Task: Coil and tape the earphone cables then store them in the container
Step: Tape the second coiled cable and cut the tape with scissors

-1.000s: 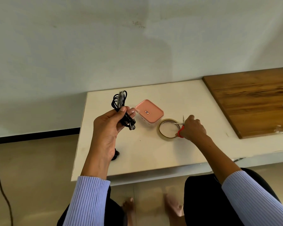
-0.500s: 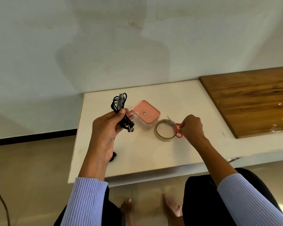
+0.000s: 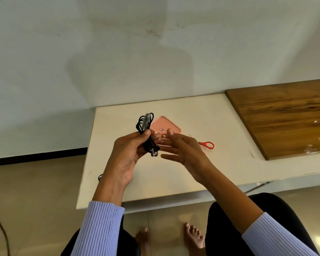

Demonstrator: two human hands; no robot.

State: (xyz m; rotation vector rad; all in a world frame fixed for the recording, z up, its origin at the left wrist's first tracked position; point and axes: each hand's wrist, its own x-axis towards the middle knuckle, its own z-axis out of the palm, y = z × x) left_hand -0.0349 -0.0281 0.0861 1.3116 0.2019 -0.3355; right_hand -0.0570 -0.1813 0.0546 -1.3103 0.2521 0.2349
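Note:
My left hand [image 3: 127,154] is closed on a coiled black earphone cable [image 3: 146,126], held upright above the white table [image 3: 174,172]. A clear strip is wrapped round the coil's upper part, and a metal plug hangs at its lower end. My right hand [image 3: 183,150] hovers just right of the coil with its fingers spread, and I see nothing gripped in it. The pink lidded container [image 3: 169,125] stands on the table right behind both hands. The tape roll is hidden behind my right hand.
Red-handled scissors [image 3: 207,145] lie on the table to the right of my right hand. A bit of another black cable [image 3: 100,177] shows at the table's left edge. A wooden board [image 3: 284,119] covers the right side. My knees and bare feet are below the front edge.
My right hand let go of the scissors, which now lie on the table, and moved left to the coil. My left hand kept hold of the cable.

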